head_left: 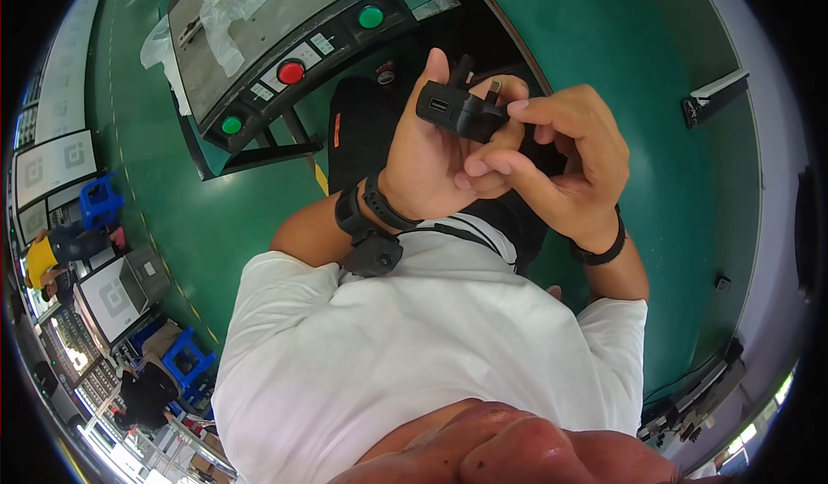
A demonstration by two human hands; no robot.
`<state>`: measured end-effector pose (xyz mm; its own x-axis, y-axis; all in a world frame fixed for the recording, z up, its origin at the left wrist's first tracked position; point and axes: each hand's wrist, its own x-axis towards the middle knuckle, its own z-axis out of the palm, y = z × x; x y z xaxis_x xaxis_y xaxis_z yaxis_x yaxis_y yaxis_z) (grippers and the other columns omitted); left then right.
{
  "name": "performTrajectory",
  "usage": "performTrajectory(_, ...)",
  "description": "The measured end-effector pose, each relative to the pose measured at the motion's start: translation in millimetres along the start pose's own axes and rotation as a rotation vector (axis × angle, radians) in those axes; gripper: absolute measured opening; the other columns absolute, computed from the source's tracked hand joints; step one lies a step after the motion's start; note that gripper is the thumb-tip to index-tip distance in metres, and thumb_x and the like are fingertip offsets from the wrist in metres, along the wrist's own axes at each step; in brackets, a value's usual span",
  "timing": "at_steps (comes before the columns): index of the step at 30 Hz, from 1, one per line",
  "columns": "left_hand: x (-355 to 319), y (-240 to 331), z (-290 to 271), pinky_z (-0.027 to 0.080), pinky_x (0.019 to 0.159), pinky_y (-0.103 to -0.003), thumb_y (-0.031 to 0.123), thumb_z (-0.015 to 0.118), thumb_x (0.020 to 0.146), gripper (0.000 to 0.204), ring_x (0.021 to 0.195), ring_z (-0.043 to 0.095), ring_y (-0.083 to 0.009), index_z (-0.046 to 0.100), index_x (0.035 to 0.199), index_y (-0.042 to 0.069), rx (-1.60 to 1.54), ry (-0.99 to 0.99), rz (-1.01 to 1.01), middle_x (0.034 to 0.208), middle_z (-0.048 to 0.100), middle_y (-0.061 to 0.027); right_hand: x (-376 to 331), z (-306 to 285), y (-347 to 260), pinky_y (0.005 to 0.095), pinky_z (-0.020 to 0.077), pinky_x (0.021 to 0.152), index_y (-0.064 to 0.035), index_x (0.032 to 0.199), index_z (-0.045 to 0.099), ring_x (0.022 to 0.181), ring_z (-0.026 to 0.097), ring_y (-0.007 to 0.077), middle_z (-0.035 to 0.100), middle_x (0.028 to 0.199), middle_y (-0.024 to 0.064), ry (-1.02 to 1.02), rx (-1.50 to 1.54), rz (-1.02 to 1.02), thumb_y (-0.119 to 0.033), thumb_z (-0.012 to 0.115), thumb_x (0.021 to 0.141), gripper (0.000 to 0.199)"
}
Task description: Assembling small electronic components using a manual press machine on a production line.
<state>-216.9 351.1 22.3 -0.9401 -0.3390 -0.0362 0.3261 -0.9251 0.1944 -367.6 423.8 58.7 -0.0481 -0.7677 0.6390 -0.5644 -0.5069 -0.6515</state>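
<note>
A black USB wall charger (455, 113) lies across the fingers of my left hand (423, 160), which is turned palm up and holds it. Its USB port faces me, and its plug pins point away from my body. The left fingers curl behind and under the charger, so part of the grip is hidden. My right hand (580, 160) is just to the right with thumb and forefinger apart. That forefinger's tip is at the charger's right end; whether it presses on it I cannot tell. The right thumb is close to the left fingertips.
Ahead to the left stands a machine with a grey metal top (285, 9), a red button (291, 72) and green buttons. Clear plastic bags (231, 18) lie on it. Blue stools (187, 357) and people at benches are far left. A wall (759, 139) runs along the right.
</note>
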Motion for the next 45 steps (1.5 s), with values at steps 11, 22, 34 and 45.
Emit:
performTrajectory(11, 15, -12, 11, 0.021, 0.04, -0.028, 0.066, 0.032, 0.097, 0.083, 0.036, 0.019, -0.0116, 0.009, 0.158, 0.015, -0.205, -0.132, -0.147, 0.045, 0.034, 0.0005, -3, -10, 3, 0.0288, 0.0481, 0.065, 0.0018, 0.096, 0.068, 0.074, 0.06, 0.0207, 0.068, 0.088, 0.0097, -0.028, -0.034, -0.003, 0.001, 0.065, 0.081, 0.016)
performTrajectory(22, 20, -16, 2, 0.027, 0.043, -0.027, 0.063, 0.034, 0.097, 0.08, 0.039, 0.026, -0.0116, 0.017, 0.155, 0.011, -0.3, -0.308, -0.142, 0.048, 0.031, 0.0023, -7, -5, 6, 0.0314, 0.045, 0.058, -0.0042, 0.09, 0.069, 0.069, 0.057, 0.0238, 0.061, 0.079, 0.0075, 0.051, -0.072, -0.075, -0.004, 0.074, 0.073, 0.018)
performTrajectory(34, 19, -16, 6, 0.045, 0.069, -0.03, 0.067, 0.035, 0.092, 0.081, 0.076, 0.054, -0.016, 0.033, 0.148, 0.009, -0.118, -0.165, -0.009, 0.094, 0.055, -0.0035, -4, -5, -4, 0.0348, 0.045, 0.077, -0.004, 0.102, 0.065, 0.088, 0.059, 0.0263, 0.064, 0.093, 0.0099, -0.006, -0.123, -0.064, -0.004, 0.081, 0.06, 0.045)
performTrajectory(45, -3, -8, 7, 0.052, 0.085, -0.036, 0.068, 0.038, 0.095, 0.076, 0.097, 0.063, -0.0216, 0.041, 0.13, 0.001, 0.774, 0.125, 0.394, 0.115, 0.055, -0.0126, -2, -14, -2, 0.0338, 0.0461, 0.072, -0.0034, 0.101, 0.066, 0.082, 0.059, 0.026, 0.064, 0.09, 0.0109, 0.046, -0.164, -0.121, -0.01, 0.088, 0.061, 0.046)
